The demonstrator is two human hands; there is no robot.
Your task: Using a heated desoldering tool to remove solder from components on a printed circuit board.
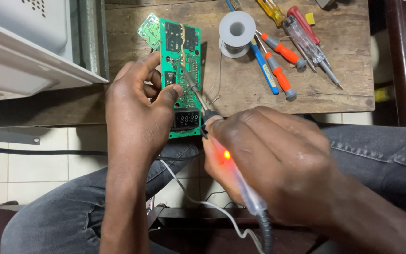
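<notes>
Wooden table [344,70], two hands, left [135,110], right [271,160], one circuit board [183,56], one soldering iron [222,150], four screwdrivers [283,51]

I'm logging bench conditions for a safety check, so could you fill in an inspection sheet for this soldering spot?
Surface: worn wooden table, scratched and stained.
Job's things: green circuit board with a dark display, held tilted over the table's edge; soldering iron, orange lamp lit, tip on the board.
Clutter: solder spool with a loose strand; several screwdrivers with orange, blue, red and yellow handles; a second small green board.
Hands: left hand grips the board, thumb on its face; right hand wraps the iron's handle.
Cables: a grey cord leaves the iron; a thin white wire hangs below the board.
Surroundings: white appliance casing at left; tiled floor.
</notes>
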